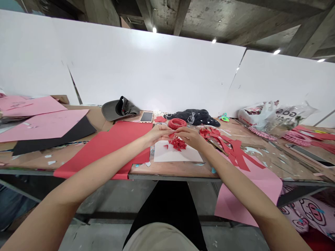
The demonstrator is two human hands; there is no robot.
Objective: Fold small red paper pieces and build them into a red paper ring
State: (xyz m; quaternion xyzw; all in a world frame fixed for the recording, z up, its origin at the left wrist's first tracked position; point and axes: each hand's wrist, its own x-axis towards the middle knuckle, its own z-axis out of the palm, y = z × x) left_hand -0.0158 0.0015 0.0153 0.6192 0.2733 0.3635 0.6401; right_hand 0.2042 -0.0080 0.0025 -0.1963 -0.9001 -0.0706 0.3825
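Note:
My left hand (159,134) and my right hand (192,137) meet over a white sheet (164,157). Their fingertips are pinched together around a small red paper piece (171,135), partly hidden by the fingers. Just below them, a heap of small pointed red paper pieces (179,144) lies on the white sheet. Behind my fingers sits a coiled red ring (177,123). Under my left forearm spreads a large red paper sheet (104,150). Cut red paper strips (237,153) lie beyond my right wrist, over a pink sheet (251,195) that hangs past the table edge.
A grey cap (119,108), a phone (146,117) and dark cloth (193,117) line the white wall panel (146,69). Pink sheets (44,125) are stacked left. Rightward are green scissors (224,118), plastic bags (258,116), pink rings (297,137) and another phone (310,155).

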